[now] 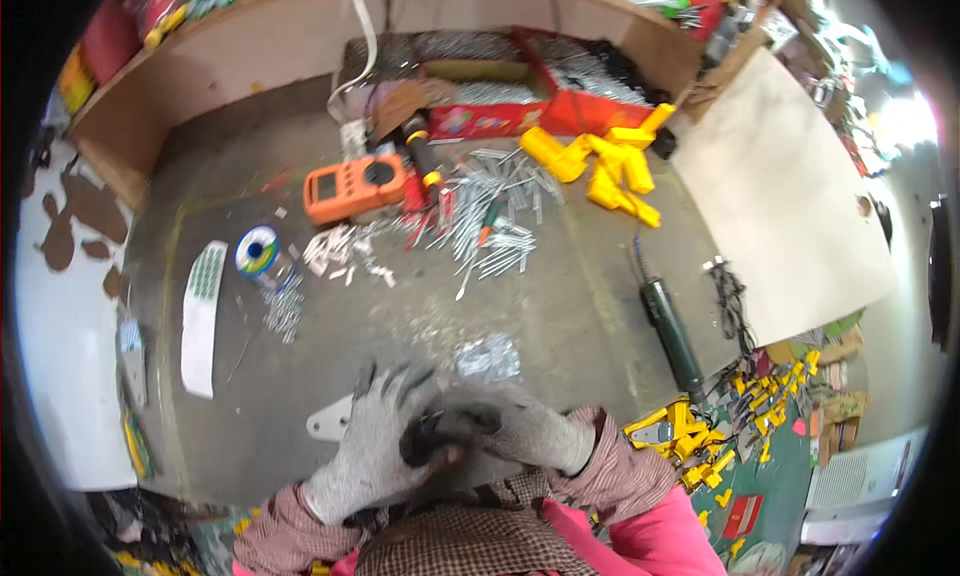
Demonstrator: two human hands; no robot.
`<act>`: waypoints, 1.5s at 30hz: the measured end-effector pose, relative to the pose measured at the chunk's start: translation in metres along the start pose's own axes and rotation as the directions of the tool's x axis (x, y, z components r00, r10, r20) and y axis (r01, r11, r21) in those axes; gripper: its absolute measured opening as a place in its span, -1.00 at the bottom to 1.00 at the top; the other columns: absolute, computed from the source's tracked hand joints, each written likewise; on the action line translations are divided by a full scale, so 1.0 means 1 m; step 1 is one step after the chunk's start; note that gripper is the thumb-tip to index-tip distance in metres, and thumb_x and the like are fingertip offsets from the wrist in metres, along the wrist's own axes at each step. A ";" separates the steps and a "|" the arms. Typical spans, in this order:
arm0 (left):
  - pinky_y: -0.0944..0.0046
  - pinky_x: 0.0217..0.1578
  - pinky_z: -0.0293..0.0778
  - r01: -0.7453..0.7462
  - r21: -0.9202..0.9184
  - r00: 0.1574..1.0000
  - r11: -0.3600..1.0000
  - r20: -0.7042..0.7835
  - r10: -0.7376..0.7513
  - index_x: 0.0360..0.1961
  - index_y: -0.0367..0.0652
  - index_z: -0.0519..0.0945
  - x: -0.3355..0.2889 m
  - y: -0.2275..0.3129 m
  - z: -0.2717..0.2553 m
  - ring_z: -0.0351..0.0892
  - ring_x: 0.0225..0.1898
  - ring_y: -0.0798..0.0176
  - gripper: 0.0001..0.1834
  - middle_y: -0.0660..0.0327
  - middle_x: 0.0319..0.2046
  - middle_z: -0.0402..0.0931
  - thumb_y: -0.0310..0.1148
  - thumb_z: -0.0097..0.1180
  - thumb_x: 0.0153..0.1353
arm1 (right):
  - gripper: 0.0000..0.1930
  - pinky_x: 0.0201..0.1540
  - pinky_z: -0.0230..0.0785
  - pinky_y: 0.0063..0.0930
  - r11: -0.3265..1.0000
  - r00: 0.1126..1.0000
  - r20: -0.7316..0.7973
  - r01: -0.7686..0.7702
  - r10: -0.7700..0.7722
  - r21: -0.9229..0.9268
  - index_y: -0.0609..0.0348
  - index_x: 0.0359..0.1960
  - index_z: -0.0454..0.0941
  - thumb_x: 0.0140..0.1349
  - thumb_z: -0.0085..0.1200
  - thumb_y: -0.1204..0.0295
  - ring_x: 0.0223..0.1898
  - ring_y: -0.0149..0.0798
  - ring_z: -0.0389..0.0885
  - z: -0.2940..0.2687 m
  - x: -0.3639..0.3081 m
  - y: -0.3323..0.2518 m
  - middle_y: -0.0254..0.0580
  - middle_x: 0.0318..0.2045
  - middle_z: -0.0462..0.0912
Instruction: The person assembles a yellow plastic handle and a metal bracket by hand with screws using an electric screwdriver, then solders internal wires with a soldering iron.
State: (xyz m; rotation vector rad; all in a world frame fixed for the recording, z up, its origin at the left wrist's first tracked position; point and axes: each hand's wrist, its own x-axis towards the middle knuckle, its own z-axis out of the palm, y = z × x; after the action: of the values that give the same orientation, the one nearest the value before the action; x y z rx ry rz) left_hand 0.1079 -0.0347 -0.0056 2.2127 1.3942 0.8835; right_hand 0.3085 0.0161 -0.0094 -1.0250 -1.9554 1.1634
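Observation:
My left hand (385,436), in a grey knitted glove, is low over the near edge of the workbench, its fingers stretched out and apart. My right hand (540,426), also gloved in grey, comes in from the right and meets it near the thumb. Between them is a dark, blurred shape (450,426); whether it is a glove's coated part or a separate thing I cannot make out. The right fingers are curled there and partly hidden. A pale flat plate with holes (328,422) lies beside my left hand. Just beyond both hands is a shiny clear packet (488,358).
Farther off lie an orange multimeter (352,188), a screwdriver (421,151), loose metal rods (490,211) and yellow plastic parts (610,166). A solder spool (262,254) and white label strip (203,316) are left. A dark cylindrical tool (672,336) with a cord lies right. Red bins (490,121) stand behind.

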 end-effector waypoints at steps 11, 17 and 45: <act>-0.15 0.15 0.24 0.044 0.235 0.990 0.971 0.116 -0.073 0.05 -0.15 0.49 -0.027 -0.014 0.026 0.39 0.07 -0.05 -0.35 0.08 0.04 0.41 -0.03 0.35 -0.02 | -0.48 0.16 0.36 -0.20 0.489 0.785 -0.561 -0.610 0.264 -0.623 -0.05 0.29 0.35 0.26 0.04 0.30 0.14 0.07 0.51 -0.315 0.165 0.208 -0.01 0.09 0.57; -0.04 0.01 0.38 0.119 0.279 0.990 0.953 0.044 -0.137 -0.07 -0.15 0.51 -0.037 -0.008 -0.014 0.44 0.00 -0.06 -0.37 0.07 -0.07 0.46 -0.02 0.45 -0.08 | -0.58 -0.11 0.50 -0.35 1.000 0.759 -0.651 0.017 -0.011 0.003 0.19 0.11 0.40 0.26 0.16 0.34 -0.15 -0.17 0.61 -0.264 0.149 0.114 -0.15 -0.15 0.60; 0.11 -0.50 0.51 -0.255 0.771 0.967 0.584 0.199 0.160 -0.30 -0.31 0.60 0.159 -0.074 0.097 0.58 -0.56 0.07 -0.83 0.06 -0.57 0.55 -0.53 0.00 0.10 | -0.71 -0.23 0.48 -0.13 0.962 0.987 -0.068 -0.155 0.143 -0.224 0.12 -0.03 0.58 0.20 0.19 0.40 -0.31 0.09 0.64 -0.105 0.023 0.045 0.04 -0.34 0.67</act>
State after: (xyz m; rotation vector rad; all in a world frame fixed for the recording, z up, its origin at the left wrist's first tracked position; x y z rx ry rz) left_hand 0.1748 0.1419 -0.0731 3.0743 1.7106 0.1441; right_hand 0.3958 0.0930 -0.0043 -1.3293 -2.0343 0.9940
